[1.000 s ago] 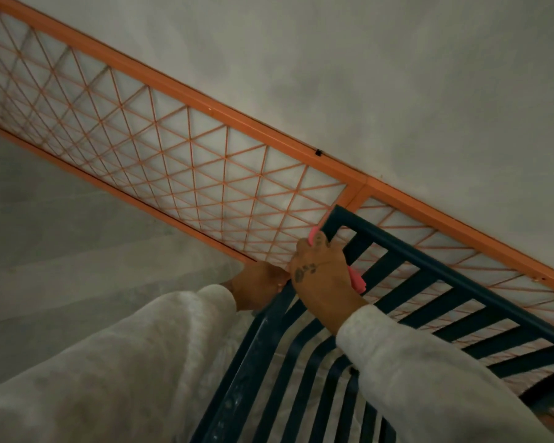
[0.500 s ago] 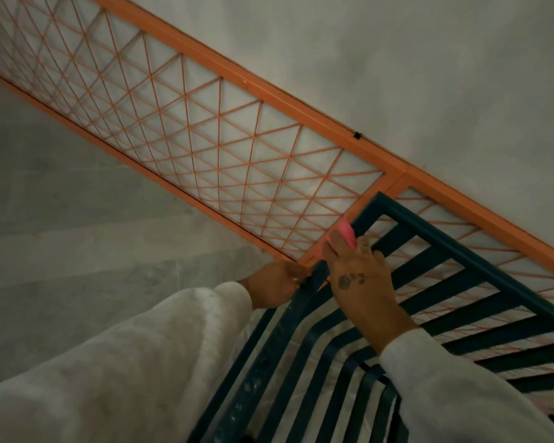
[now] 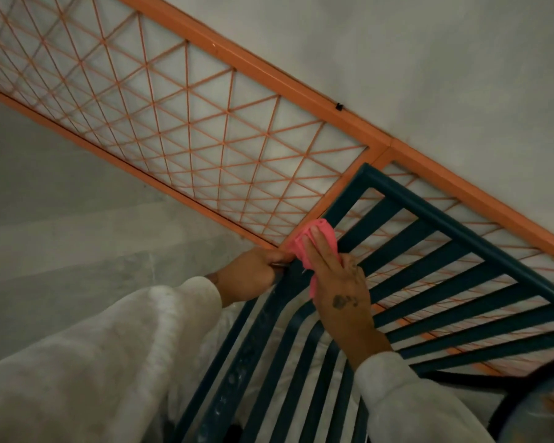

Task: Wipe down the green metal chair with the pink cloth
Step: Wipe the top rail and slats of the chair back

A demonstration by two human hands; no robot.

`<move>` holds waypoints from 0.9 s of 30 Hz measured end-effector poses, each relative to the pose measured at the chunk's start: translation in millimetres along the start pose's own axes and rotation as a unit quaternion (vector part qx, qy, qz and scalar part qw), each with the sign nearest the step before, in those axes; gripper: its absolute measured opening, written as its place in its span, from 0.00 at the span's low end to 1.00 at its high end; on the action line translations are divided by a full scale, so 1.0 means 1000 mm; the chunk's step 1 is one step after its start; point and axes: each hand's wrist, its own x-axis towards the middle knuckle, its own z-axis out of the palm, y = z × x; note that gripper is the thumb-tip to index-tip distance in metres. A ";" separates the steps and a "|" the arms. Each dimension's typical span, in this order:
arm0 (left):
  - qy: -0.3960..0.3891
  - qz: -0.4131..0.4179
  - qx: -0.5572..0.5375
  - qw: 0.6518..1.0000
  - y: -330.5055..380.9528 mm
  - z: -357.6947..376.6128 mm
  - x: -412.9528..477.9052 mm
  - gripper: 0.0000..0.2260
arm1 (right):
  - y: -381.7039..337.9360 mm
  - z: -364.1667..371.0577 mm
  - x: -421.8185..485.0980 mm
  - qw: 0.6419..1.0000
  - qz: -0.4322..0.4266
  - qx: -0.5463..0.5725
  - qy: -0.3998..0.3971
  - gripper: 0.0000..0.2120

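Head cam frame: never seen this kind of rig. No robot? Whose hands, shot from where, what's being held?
No machine here. A person wears one wide-angle camera on the head, looking forward and down at their own hands, so the picture tilts. The left hand grips the side bar of the green metal chair. The right hand presses the pink cloth with straight fingers against that bar, near the chair's upper corner. Behind the slats an orange lattice railing runs along a grey wall. There is no table; the chair is the work surface.
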 end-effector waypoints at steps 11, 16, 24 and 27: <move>0.000 0.048 -0.057 0.997 -0.012 0.007 -0.010 0.25 | -0.018 0.023 -0.027 0.996 0.052 0.071 0.025 0.48; 0.001 0.046 -0.065 0.997 -0.010 0.007 -0.011 0.23 | -0.028 0.026 -0.025 0.989 0.104 0.097 0.031 0.49; -0.001 0.021 -0.058 0.998 -0.007 0.006 -0.013 0.24 | -0.027 0.025 -0.024 0.989 0.124 0.044 0.064 0.48; -0.001 0.018 -0.060 0.998 -0.006 0.006 -0.015 0.23 | -0.034 0.024 -0.025 0.983 0.126 0.109 0.073 0.45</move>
